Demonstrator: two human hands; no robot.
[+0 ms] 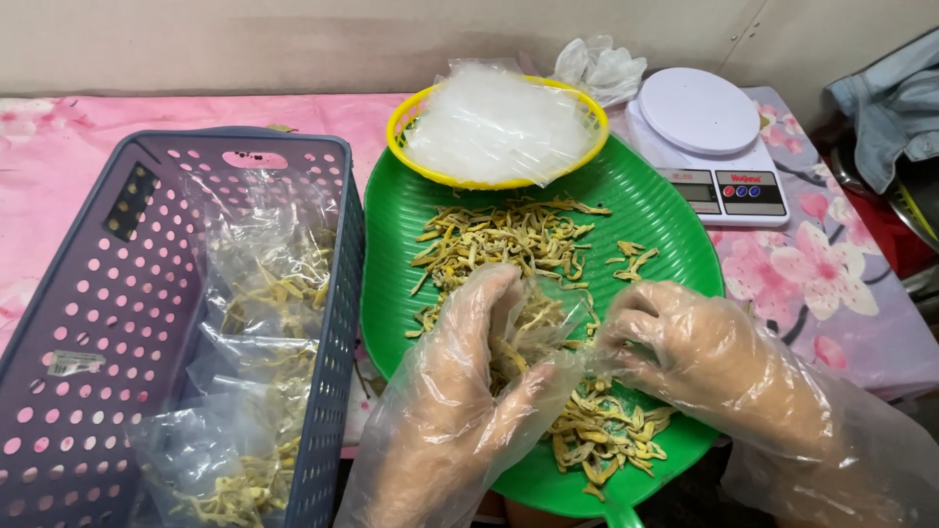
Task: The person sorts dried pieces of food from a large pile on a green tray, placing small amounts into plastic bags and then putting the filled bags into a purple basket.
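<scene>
Both my hands wear thin clear plastic gloves. My left hand (469, 376) grips a small clear plastic bag (533, 328) partly filled with dried yellow strips, over the front of a green leaf-shaped tray (646, 200). My right hand (690, 352) pinches the bag's edge from the right. Loose dried yellow strips (504, 240) lie spread across the tray's middle, and more of them (606, 435) lie in a heap near its front edge below my hands.
A blue-grey perforated basket (108, 293) at left holds several filled clear bags (269, 293). Behind the tray sits a yellow basket (396, 122) of empty clear bags. A white digital scale (699, 117) stands at back right on the pink flowered tablecloth (831, 284). Crumpled gloves (597, 68) lie behind.
</scene>
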